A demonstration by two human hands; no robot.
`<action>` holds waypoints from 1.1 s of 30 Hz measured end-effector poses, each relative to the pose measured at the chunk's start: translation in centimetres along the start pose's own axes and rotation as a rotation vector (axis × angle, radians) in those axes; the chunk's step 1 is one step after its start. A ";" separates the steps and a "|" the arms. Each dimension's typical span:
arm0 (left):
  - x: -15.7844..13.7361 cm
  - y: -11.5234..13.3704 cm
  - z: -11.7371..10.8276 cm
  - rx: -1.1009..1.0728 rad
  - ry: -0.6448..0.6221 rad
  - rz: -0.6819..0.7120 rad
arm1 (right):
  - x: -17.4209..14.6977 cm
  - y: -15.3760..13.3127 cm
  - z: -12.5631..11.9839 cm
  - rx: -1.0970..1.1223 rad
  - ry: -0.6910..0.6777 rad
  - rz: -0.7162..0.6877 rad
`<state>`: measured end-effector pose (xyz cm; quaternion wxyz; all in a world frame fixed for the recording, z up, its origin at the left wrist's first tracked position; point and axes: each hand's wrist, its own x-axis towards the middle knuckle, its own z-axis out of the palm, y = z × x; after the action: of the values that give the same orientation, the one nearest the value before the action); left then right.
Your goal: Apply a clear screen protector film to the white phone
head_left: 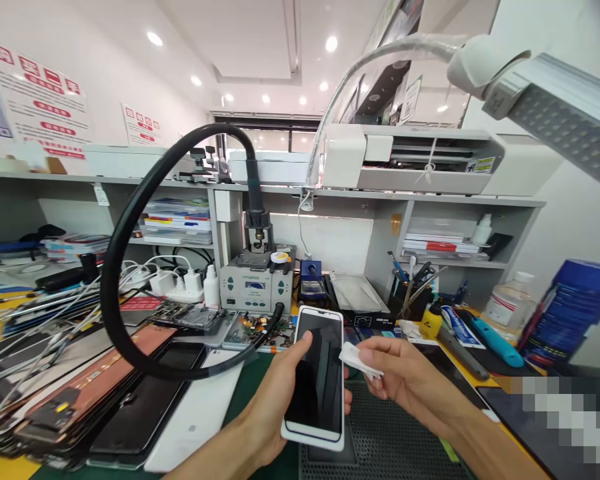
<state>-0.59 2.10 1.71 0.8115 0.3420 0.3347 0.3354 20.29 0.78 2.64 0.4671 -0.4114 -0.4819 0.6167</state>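
My left hand (pixel 275 393) is wrapped round a white smartphone (pixel 317 380) with a dark screen, held upright above the bench. The thumb lies along its left edge and fingertips show at its right edge. At the phone's right side, my right hand (pixel 405 373) pinches a folded white wipe (pixel 360 360) between thumb and fingers. The wipe is close to the phone's edge; whether it touches cannot be told. A dark perforated mat (pixel 395 433) lies beneath my hands.
A black hose (pixel 111 267) loops from the hot-air station (pixel 257 289) over phones stacked at the left. Right stand a tool holder (pixel 413 293), a yellow bottle (pixel 431 321), a clear bottle (pixel 507 303) and a blue roll (pixel 570 313). A lamp (pixel 565 113) hangs at the upper right.
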 end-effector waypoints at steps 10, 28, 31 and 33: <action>-0.1 0.1 0.1 0.039 -0.014 0.159 | 0.2 1.8 1.9 -0.347 0.049 -0.061; -0.4 0.1 0.1 0.146 -0.020 0.260 | 0.5 3.2 2.7 -0.489 0.097 0.069; -0.4 0.0 0.1 0.097 -0.029 0.256 | 0.4 3.1 2.9 -0.455 0.054 0.054; -0.4 0.0 0.1 0.064 0.015 0.261 | 0.2 3.1 2.9 -0.382 0.047 0.053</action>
<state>-0.73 1.80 1.91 0.7470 0.4058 0.3040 0.4300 16.93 0.09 0.19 0.3751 -0.5193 -0.5684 0.5162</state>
